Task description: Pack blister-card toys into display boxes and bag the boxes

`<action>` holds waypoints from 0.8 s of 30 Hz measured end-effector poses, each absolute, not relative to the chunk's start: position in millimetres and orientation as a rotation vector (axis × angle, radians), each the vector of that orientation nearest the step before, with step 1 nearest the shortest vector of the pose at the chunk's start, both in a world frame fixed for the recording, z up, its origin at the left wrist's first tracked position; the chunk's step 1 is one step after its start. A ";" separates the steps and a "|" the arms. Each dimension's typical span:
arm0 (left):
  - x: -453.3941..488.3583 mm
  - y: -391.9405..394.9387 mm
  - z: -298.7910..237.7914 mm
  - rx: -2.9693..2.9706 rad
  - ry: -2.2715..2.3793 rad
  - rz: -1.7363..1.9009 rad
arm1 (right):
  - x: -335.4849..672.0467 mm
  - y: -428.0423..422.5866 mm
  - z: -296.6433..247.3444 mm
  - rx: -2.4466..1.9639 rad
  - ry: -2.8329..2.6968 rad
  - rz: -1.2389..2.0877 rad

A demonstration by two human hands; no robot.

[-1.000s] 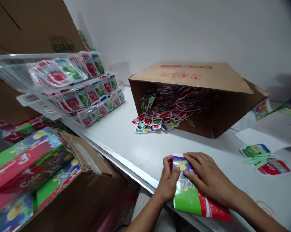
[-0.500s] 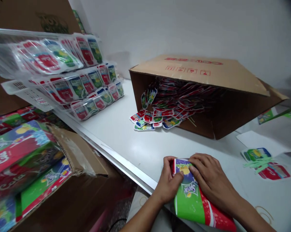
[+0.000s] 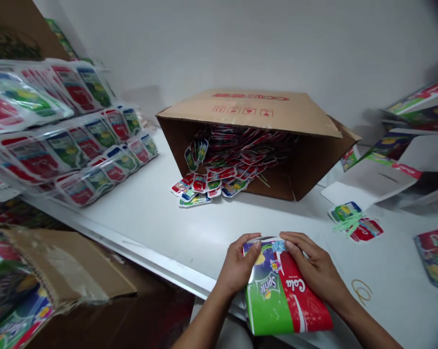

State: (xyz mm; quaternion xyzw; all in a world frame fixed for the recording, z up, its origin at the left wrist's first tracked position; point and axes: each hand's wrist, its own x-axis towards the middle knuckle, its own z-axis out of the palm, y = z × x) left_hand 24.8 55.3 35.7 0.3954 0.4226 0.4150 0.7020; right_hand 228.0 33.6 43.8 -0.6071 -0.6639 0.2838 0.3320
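Note:
Between my two hands is a printed carton [image 3: 277, 295], green with a Sprite label on one half and red with Cola on the other. It looks flattish and lies tilted over the front edge of the white table [image 3: 168, 232]. My left hand [image 3: 238, 264] grips its upper left corner, thumb on the printed face. My right hand [image 3: 309, 264] holds the upper right corner, thumb on top and fingers over the far edge. Beyond the carton, small red and green sachets [image 3: 211, 184] spill from a brown cardboard box [image 3: 248, 111] lying on its side.
Racks of packed sachets [image 3: 95, 140] stand at the left. Below them an open cardboard box [image 3: 69, 261] holds printed cartons. To the right lie two sachets with green strips [image 3: 349, 223], rubber bands [image 3: 361, 291], an opened carton [image 3: 375, 179] and another printed carton [image 3: 435, 257].
My view has swung to the right. My right hand has shifted to the carton's upper right corner, and the Cola half of its face now shows more fully.

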 end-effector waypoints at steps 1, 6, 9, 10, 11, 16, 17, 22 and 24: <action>25.1 55.1 36.4 0.872 0.941 0.920 | 227.0 33.0 44.3 -1.575 -1.713 0.747; 25.2 56.1 38.3 0.846 0.950 0.910 | 222.4 33.3 45.7 -1.526 -1.692 0.734; 24.8 56.6 38.3 0.825 0.955 0.904 | 223.6 36.6 45.0 -1.554 -1.692 0.757; 24.7 56.6 38.2 0.815 0.958 0.909 | 224.3 38.1 44.9 -1.566 -1.703 0.766; 24.8 56.6 37.9 0.804 0.961 0.918 | 225.0 39.6 44.9 -1.575 -1.722 0.774; 26.3 57.0 34.3 0.716 0.950 0.943 | 223.9 43.0 46.1 -1.618 -1.761 0.772; 26.6 57.7 33.9 0.703 0.952 0.944 | 222.6 42.8 46.1 -1.632 -1.746 0.771; 25.2 66.0 37.7 0.749 1.006 0.889 | 217.9 39.2 41.5 -1.666 -1.575 0.843; 23.6 69.9 40.1 0.770 1.003 0.837 | 219.1 36.5 38.8 -1.641 -1.397 0.928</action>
